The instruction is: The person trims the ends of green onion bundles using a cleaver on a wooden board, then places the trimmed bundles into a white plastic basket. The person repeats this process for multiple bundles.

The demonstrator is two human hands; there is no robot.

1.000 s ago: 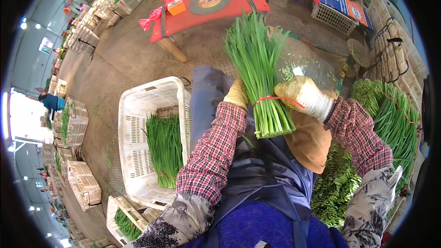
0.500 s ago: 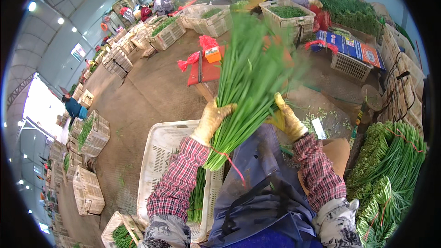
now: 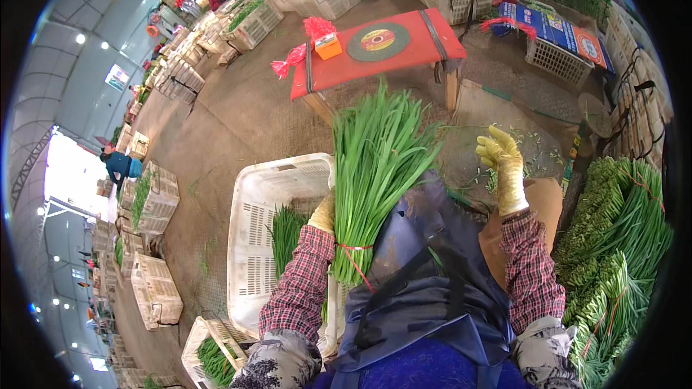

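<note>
My left hand, in a yellowed work glove, is closed on a bundle of green chives. Its fingers are mostly hidden behind the leaves. A red tie circles the stalks near their lower end, with a loose tail hanging down. The leafy tips point away from me, and the stalk ends lie by the dark apron. Off to the right, my gloved right hand is raised and open, apart from the bundle, with nothing in it. Beside my left forearm stands a white plastic crate with more chives inside.
Ahead stands a low red-topped bench with an orange box and red plastic ties. Tied chive bundles are piled at my right. Several crates line the left, and a person bends there. A blue sack covers a crate.
The bundle has come down and left, more upright, beside the crate. My right hand has moved away from it to the right. The view has tilted down, showing the whole bench top.
</note>
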